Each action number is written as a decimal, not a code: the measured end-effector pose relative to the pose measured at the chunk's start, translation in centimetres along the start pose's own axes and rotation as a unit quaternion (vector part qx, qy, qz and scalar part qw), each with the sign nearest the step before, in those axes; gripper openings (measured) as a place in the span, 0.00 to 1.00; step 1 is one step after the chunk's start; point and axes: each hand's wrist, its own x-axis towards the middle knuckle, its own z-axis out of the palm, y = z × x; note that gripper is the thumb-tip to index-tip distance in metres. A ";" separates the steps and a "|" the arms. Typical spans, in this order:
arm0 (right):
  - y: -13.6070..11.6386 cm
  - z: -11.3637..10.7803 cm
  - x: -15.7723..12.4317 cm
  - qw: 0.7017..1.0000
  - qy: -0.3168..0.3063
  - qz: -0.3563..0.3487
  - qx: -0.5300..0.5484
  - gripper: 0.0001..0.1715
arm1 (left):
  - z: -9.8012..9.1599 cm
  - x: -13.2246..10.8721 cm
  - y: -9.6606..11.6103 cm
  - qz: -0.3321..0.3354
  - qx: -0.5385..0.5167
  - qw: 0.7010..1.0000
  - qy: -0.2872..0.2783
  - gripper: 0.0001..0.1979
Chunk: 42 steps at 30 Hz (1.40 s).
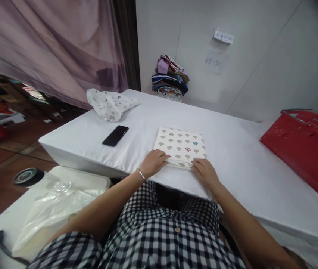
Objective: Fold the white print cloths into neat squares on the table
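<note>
A folded white cloth point(180, 145) with a mushroom print lies flat on the white-covered table point(231, 157) in front of me. Most of the mushrooms are grey-beige; a few are green, blue or red. My left hand point(155, 163), with a bracelet at the wrist, grips the cloth's near left corner. At the near right corner my right hand point(204, 172) has its fingers closed on the edge. Several layers show along the near fold, between the two hands. Both thumbs are partly hidden.
A black phone point(115, 135) and a crumpled white printed cloth point(111, 104) lie to the left. Folded clothes point(170, 79) are stacked by the wall. A red basket point(301, 149) stands at right. Clear plastic bags point(55, 201) and a tape roll point(28, 176) sit lower left.
</note>
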 end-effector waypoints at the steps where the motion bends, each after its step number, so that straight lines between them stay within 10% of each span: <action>1: 0.0 0.0 0.2 1.000 -0.002 0.002 0.002 0.15 | 0.0 0.2 0.0 -0.001 0.003 1.000 0.003 0.13; 21: -0.3 0.1 0.6 0.998 0.066 0.002 -0.021 0.12 | 0.3 0.8 -0.2 0.015 0.073 0.996 0.058 0.10; 42: -0.3 0.3 -0.2 0.998 0.008 -0.036 -0.045 0.16 | -0.2 -0.2 0.7 0.005 0.078 0.996 -0.042 0.16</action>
